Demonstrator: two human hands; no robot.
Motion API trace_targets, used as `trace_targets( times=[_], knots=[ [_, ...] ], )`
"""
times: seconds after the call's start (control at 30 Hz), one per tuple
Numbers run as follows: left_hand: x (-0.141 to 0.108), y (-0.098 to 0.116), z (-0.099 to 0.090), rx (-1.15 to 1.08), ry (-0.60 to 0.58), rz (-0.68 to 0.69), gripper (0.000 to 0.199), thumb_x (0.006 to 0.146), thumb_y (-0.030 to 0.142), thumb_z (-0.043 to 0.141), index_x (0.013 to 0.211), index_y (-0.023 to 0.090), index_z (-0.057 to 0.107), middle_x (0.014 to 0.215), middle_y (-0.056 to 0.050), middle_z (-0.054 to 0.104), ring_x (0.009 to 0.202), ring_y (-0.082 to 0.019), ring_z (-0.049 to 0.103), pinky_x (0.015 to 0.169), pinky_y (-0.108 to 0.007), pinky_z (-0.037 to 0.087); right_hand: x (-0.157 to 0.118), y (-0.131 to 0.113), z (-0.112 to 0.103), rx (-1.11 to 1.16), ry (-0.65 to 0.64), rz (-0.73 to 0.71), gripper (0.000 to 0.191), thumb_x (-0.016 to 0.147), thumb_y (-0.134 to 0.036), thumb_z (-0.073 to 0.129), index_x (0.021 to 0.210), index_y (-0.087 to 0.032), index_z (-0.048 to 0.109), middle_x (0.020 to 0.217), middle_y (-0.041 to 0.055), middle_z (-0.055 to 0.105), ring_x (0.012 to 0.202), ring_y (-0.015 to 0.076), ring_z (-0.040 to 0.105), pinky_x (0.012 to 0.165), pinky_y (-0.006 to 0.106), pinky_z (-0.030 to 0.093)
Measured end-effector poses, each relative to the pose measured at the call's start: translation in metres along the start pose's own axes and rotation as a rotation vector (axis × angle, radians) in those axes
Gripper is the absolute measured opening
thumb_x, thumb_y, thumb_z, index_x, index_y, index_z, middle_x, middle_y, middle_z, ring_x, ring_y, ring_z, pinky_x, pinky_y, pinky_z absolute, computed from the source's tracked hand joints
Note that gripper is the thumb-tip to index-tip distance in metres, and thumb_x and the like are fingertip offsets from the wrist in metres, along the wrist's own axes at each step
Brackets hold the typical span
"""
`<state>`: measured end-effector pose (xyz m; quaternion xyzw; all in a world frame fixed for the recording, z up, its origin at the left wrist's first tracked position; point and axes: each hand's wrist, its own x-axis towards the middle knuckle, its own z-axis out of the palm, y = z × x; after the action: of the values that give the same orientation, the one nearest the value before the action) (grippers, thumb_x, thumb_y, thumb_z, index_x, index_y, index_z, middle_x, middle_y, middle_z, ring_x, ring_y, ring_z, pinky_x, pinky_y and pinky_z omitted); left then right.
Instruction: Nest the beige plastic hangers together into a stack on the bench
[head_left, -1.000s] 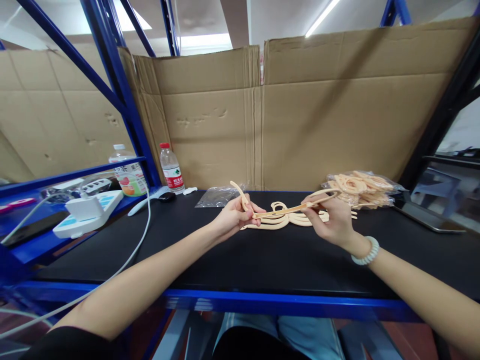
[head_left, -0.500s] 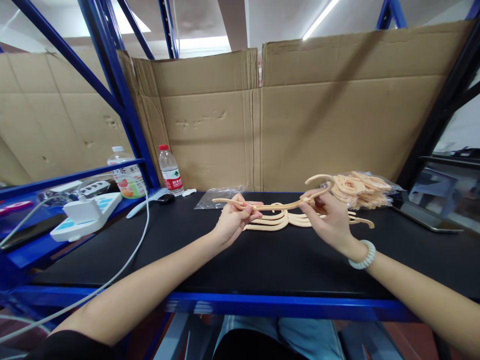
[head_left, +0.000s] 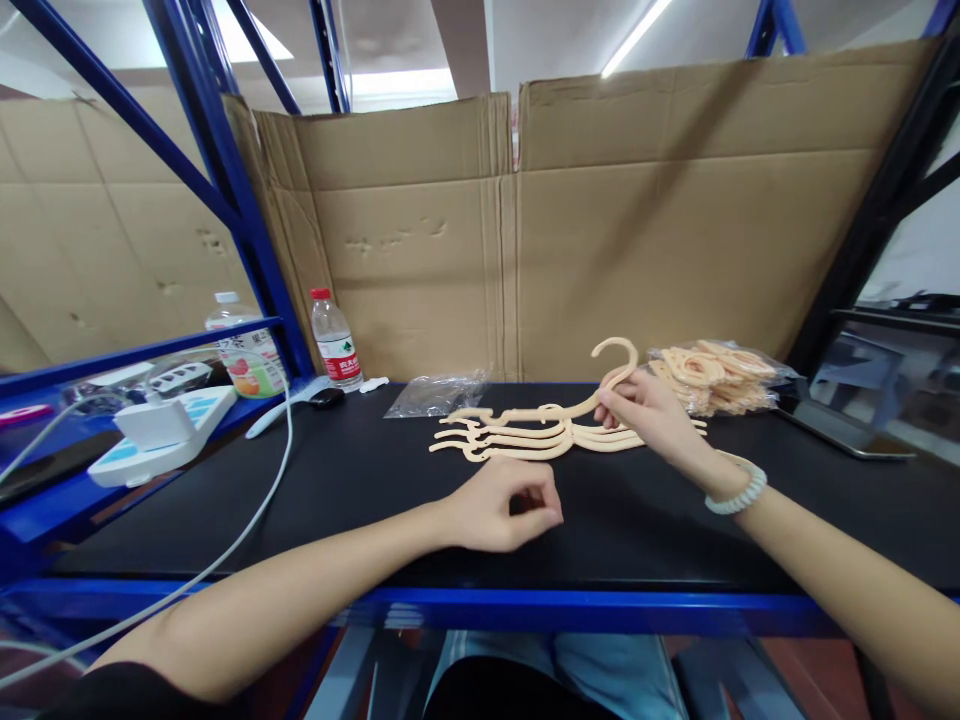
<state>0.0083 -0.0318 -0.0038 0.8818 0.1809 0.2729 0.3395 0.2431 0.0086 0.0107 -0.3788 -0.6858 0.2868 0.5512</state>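
Note:
My right hand (head_left: 646,412) is closed around the neck of a beige plastic clothes hanger (head_left: 525,415). Its hook rises above my fingers, and its arm reaches left over the flat-lying ones. Several matching hangers (head_left: 517,454) lie nested in a row on the black tabletop (head_left: 360,500); my right hand hides part of their right side. Nearer to me, my left hand (head_left: 506,505) is curled with thumb and fingers close together, and I see nothing in it.
A clear plastic bag of beige hanger parts (head_left: 716,378) lies at the back right beside a metal stand (head_left: 844,430). An empty plastic wrapper (head_left: 436,394) and a water bottle (head_left: 337,345) are at the back left. A white cable (head_left: 281,465) crosses the left side. Cardboard (head_left: 660,230) walls the back.
My left hand has let go of the hanger and drawn back toward me, curling up. My right hand keeps hold of it, with the hook now turned upward above the row.

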Motion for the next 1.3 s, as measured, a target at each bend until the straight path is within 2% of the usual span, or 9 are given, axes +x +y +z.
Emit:
trace_targets(
  times=[0.1,0.17,0.37,0.5,0.67,0.77,0.87,1.07,1.3],
  knots=[
    [-0.004,0.004,0.004,0.227,-0.088,0.157,0.009,0.074,0.009,0.054,0.076,0.014,0.061,0.074,-0.005,0.066,0.066,-0.014,0.059,0.062,-0.024,0.045,-0.002,0.008,0.007,-0.074,-0.191,0.083,0.024,0.079,-0.040,0.059,0.083,-0.018,0.051,0.062,0.0033,0.065,0.060,0.0175,0.063,0.058,0.028,0.047],
    [-0.004,0.001,0.003,0.290,-0.084,0.181,0.010,0.075,0.009,0.053,0.077,0.014,0.060,0.076,-0.005,0.066,0.068,-0.014,0.059,0.064,-0.024,0.046,-0.005,0.012,0.013,-0.173,-0.245,0.090,0.020,0.079,-0.037,0.057,0.081,-0.019,0.052,0.066,0.0037,0.066,0.064,0.0187,0.064,0.061,0.029,0.047],
    [-0.001,-0.006,0.001,0.350,-0.094,0.188,0.007,0.078,0.012,0.053,0.080,0.015,0.059,0.080,-0.006,0.066,0.074,-0.017,0.060,0.071,-0.026,0.046,-0.005,0.017,0.016,-0.656,-0.204,-0.027,0.013,0.079,-0.031,0.055,0.076,-0.019,0.057,0.076,0.0033,0.062,0.078,0.0205,0.056,0.071,0.032,0.041],
    [-0.001,-0.001,0.001,0.366,-0.141,0.178,0.008,0.082,0.015,0.052,0.085,0.017,0.059,0.083,-0.007,0.066,0.080,-0.019,0.061,0.076,-0.028,0.045,-0.003,0.020,0.016,-0.591,-0.274,-0.001,0.019,0.085,-0.035,0.049,0.081,-0.019,0.058,0.079,0.0034,0.063,0.075,0.0185,0.055,0.070,0.031,0.041],
    [0.000,0.001,-0.001,0.442,-0.113,0.158,0.014,0.085,0.017,0.046,0.091,0.020,0.059,0.095,-0.008,0.065,0.092,-0.022,0.058,0.088,-0.034,0.042,-0.003,0.022,0.016,-0.593,-0.230,0.017,0.017,0.083,-0.034,0.052,0.079,-0.019,0.056,0.075,0.0018,0.061,0.068,0.0166,0.054,0.065,0.029,0.040],
    [0.000,-0.002,-0.002,0.522,-0.026,0.109,0.021,0.085,0.022,0.050,0.105,0.020,0.057,0.113,-0.010,0.061,0.110,-0.026,0.051,0.099,-0.040,0.036,-0.001,0.023,0.015,-0.586,-0.221,0.020,0.017,0.082,-0.035,0.053,0.077,-0.019,0.055,0.070,0.0001,0.059,0.063,0.0154,0.052,0.061,0.027,0.039],
    [-0.001,-0.007,-0.001,0.623,0.028,-0.022,0.044,0.085,0.035,0.054,0.125,0.016,0.048,0.134,-0.015,0.048,0.127,-0.030,0.038,0.106,-0.047,0.028,0.001,0.026,0.014,-0.617,-0.209,0.005,0.017,0.082,-0.035,0.054,0.077,-0.019,0.055,0.072,0.0008,0.060,0.065,0.0157,0.053,0.062,0.027,0.039],
    [-0.006,-0.016,0.002,0.668,-0.091,-0.256,0.069,0.089,0.057,0.039,0.140,0.011,0.033,0.149,-0.021,0.026,0.139,-0.038,0.017,0.108,-0.061,0.012,0.005,0.035,0.011,-0.753,-0.173,-0.007,0.018,0.082,-0.036,0.057,0.081,-0.018,0.059,0.077,0.0030,0.063,0.074,0.0187,0.055,0.066,0.029,0.039],
    [-0.009,-0.007,0.005,0.710,-0.141,-0.322,0.075,0.088,0.063,0.032,0.144,0.012,0.028,0.151,-0.020,0.019,0.140,-0.036,0.012,0.110,-0.056,0.013,0.006,0.044,0.008,-0.808,-0.174,-0.004,0.022,0.084,-0.040,0.057,0.080,-0.018,0.057,0.076,0.0038,0.064,0.073,0.0187,0.056,0.065,0.029,0.041]
  ],
)
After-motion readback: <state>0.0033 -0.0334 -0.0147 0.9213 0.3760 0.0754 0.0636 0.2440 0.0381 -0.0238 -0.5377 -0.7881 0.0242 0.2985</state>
